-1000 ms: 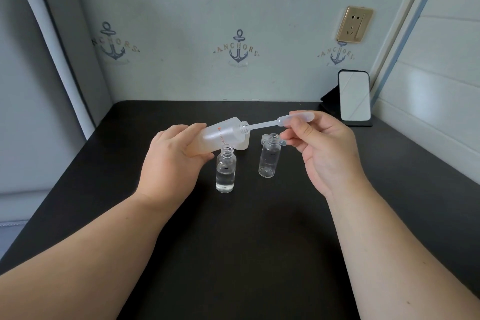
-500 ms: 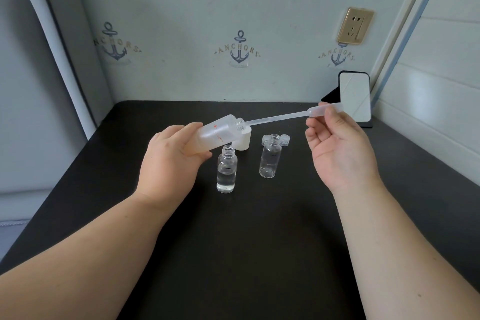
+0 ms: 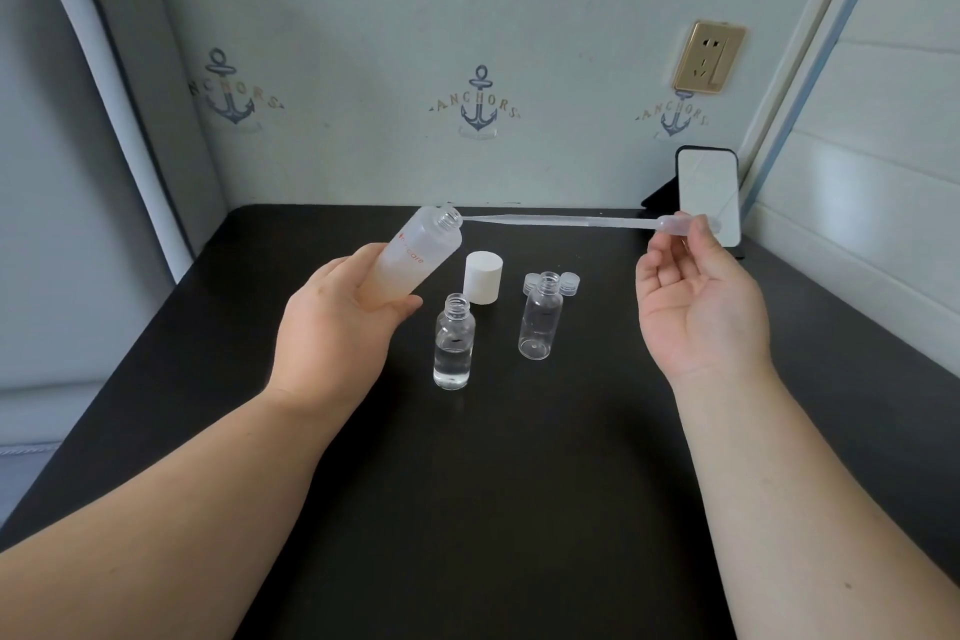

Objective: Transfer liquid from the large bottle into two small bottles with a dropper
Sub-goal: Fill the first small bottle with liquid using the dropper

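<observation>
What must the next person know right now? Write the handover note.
Left hand grips the large bottle, tilted, uncapped.
Right hand pinches the dropper by its bulb; the tip sits just outside the bottle's mouth.
Left small bottle stands partly filled. Right small bottle looks empty.
White cap and small caps lie behind, on the table.
Left: fill the right small bottle.
</observation>
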`<state>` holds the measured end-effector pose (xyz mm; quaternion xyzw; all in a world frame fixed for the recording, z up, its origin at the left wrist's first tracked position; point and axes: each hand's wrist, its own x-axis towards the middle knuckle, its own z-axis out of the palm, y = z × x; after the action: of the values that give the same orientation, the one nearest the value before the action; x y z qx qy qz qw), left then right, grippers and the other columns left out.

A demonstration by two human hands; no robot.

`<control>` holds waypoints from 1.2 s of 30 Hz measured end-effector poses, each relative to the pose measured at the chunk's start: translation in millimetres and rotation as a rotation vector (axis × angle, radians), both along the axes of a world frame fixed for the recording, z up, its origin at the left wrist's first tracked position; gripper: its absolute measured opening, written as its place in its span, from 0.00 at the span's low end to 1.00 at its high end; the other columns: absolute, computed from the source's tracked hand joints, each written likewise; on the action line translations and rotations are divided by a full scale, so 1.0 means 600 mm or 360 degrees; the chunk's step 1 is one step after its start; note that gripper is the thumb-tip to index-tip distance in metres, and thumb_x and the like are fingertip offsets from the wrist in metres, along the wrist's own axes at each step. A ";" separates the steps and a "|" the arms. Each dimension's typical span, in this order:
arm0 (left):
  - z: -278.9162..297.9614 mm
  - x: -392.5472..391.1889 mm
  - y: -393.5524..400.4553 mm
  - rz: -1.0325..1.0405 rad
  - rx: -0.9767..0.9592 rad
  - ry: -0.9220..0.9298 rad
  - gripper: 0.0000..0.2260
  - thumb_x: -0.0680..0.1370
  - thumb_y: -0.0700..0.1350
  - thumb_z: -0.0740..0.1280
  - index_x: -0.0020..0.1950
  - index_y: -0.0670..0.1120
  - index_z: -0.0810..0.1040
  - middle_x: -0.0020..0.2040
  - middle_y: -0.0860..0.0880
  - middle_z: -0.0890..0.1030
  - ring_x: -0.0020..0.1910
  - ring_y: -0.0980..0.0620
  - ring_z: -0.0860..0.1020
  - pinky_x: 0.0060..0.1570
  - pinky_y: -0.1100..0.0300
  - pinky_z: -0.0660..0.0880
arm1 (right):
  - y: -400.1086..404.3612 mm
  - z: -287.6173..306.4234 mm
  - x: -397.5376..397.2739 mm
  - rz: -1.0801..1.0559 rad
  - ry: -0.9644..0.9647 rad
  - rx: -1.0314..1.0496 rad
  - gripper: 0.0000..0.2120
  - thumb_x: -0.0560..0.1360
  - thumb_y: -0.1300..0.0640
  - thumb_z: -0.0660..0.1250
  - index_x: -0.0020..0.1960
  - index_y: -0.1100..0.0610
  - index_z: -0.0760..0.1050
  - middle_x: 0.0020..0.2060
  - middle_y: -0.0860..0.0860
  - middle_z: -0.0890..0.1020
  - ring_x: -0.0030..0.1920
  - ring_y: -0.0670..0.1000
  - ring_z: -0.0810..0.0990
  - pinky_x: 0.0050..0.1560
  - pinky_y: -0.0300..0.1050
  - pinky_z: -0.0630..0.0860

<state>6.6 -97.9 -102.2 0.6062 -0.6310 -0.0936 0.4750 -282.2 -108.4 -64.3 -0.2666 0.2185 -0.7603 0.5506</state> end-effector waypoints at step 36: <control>0.020 -0.006 0.045 -0.0035 -0.0293 0.0304 0.08 0.77 0.46 0.68 0.52 0.59 0.76 0.44 0.58 0.78 0.42 0.56 0.76 0.40 0.61 0.74 | -0.006 -0.004 0.003 0.0024 0.0076 0.0097 0.11 0.78 0.60 0.70 0.39 0.58 0.86 0.38 0.52 0.83 0.34 0.48 0.79 0.37 0.40 0.77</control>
<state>2.9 -70.7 -90.2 0.5415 -0.5953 -0.0979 0.5855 -280.6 -112.1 -66.8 -0.2695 0.2526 -0.7425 0.5588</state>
